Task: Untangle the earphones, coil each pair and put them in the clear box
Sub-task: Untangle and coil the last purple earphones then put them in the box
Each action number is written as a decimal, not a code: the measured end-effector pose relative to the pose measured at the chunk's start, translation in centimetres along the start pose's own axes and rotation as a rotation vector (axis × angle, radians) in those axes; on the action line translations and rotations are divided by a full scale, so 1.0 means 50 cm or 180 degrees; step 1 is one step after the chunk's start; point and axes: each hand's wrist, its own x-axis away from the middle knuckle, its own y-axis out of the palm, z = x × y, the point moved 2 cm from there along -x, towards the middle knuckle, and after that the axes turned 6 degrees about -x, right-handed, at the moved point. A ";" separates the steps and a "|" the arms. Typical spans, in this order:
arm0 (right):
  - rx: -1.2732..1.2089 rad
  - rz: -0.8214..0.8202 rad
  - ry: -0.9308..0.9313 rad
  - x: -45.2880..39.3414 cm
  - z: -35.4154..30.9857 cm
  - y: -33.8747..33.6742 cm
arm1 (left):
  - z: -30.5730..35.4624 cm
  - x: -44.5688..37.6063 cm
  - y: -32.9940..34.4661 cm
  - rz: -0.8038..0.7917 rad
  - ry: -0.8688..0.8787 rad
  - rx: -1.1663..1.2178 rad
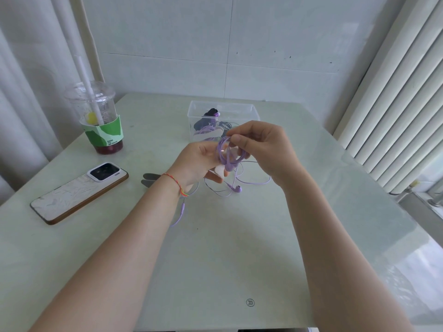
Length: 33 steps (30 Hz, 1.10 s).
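1. From the head camera we see a smooth, pale green glossy table [239,248], and on it a clear box [249,113] of thin rigid plastic with straight walls, standing at the far side just beyond both hands.
2. Inside that box we make out coiled earphones [208,127], a dark bundle and a lilac one, their outlines softened by the plastic.
3. We see the purple earphones [221,152] as a thin, rubbery lilac cord wound in several round loops over the fingers of the left hand [199,161]; loose cord trails onto the table below, with one earbud [237,189] lying there and the plug [183,207] hanging beside the left wrist.
4. The left hand is held palm up above the table, its fingers extended inside the loops, a red braided string [173,182] round the wrist.
5. The right hand [263,149] comes in from the right, thumb and forefinger pressed together on the cord at the top of the coil, the other fingers curled.
6. At the left we note a clear plastic cup [100,116] with a green paper sleeve and a white straw, and a flat phone [79,194] lying back up.
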 end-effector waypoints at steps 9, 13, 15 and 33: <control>0.0440 -0.0102 0.0082 0.003 -0.006 0.002 | -0.007 0.002 0.004 -0.0238 -0.0085 0.0004; 0.0664 0.0051 -0.0020 -0.004 0.001 -0.014 | -0.009 0.005 0.001 -0.0541 -0.0128 0.0211; 0.0660 0.0102 -0.0056 -0.005 0.001 -0.015 | -0.009 0.004 0.001 -0.0645 -0.0139 0.0258; 0.1319 0.0263 -0.0282 -0.010 0.016 0.000 | 0.011 0.006 0.012 -0.0624 -0.0272 0.0539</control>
